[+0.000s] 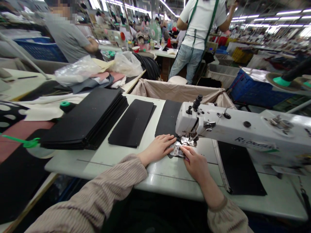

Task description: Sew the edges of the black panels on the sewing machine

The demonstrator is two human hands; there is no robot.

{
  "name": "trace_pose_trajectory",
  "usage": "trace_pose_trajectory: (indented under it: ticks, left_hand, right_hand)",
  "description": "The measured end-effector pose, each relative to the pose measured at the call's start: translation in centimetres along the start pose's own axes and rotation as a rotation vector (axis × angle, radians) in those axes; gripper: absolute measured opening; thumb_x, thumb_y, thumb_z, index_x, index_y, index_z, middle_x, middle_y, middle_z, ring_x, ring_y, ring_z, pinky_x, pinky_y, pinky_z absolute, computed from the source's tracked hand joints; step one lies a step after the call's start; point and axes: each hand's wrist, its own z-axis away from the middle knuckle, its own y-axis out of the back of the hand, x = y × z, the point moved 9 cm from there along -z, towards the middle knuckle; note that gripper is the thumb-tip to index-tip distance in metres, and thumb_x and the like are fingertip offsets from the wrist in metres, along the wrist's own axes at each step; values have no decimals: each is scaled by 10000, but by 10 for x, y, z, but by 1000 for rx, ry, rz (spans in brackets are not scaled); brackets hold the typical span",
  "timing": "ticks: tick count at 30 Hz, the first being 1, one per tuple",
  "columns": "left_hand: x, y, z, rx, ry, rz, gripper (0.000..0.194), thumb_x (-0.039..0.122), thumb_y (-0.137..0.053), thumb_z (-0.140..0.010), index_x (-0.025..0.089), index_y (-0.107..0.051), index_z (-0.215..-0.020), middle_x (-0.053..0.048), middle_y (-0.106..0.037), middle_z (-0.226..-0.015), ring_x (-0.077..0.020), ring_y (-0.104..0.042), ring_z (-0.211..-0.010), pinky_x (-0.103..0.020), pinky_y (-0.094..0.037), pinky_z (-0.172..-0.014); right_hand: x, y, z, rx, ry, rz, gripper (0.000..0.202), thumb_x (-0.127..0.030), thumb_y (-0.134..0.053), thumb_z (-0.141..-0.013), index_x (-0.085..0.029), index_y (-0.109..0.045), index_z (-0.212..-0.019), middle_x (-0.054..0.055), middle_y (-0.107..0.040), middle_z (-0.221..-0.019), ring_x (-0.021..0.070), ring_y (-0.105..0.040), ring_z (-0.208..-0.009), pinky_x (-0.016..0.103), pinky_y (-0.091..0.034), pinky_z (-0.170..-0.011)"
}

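A white sewing machine [240,124] stands on the pale table, its needle area just beyond both hands. My left hand [157,149] lies flat, fingers stretched out beside the metal plate [176,150] under the machine's head. Its fingertips reach the near edge of a black panel [167,116], which is partly hidden behind the head. My right hand [196,163] is closed at the front of that plate, fingertips together near the presser foot. A small purplish bit shows at its fingers; what they hold is too small to make out.
Left of the machine lie a few black panels [132,123] and a tall stack of black panels [82,118]. Another black panel with a zipper edge [240,168] rests at right. Beyond the table are a fabric-lined bin [155,89], blue crates [257,87] and two people nearby.
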Motion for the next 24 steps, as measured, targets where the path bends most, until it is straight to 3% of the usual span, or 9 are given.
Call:
trace_pose_trajectory:
  ticks: [4,11,24]
  left_hand:
    - [0,1,-4,3,28,-30,443,434,-431,-1009,266,-488,-1415,-52,-520,-1445,-272,-475,-1311,-449,-391,-1052]
    - [2,-6,-9,-18,-36,55,419,340,-429,-1010,214,-473,-1407,-49,-444,-1517,-225,-338,-1440,-445,-223,-1195]
    - [-4,-12,-13,-70,-26,93,460,179,-452,-920,212,-508,-1375,-30,-446,-1517,-202,-338,-1439,-436,-195,-1214]
  right_hand:
    - [-1,1,0,4,3,-7,529,-148,-513,-890,-279,-500,-1403,5,-547,-1429,199,-662,-1030,306,-541,-762]
    - [1,-1,0,3,-9,-1,536,-155,-513,-888,-289,-499,-1406,8,-547,-1432,203,-669,-1008,307,-536,-755]
    - [0,1,1,7,-11,2,531,-158,-505,-891,-294,-499,-1405,1,-542,-1438,198,-666,-1012,303,-533,-791]
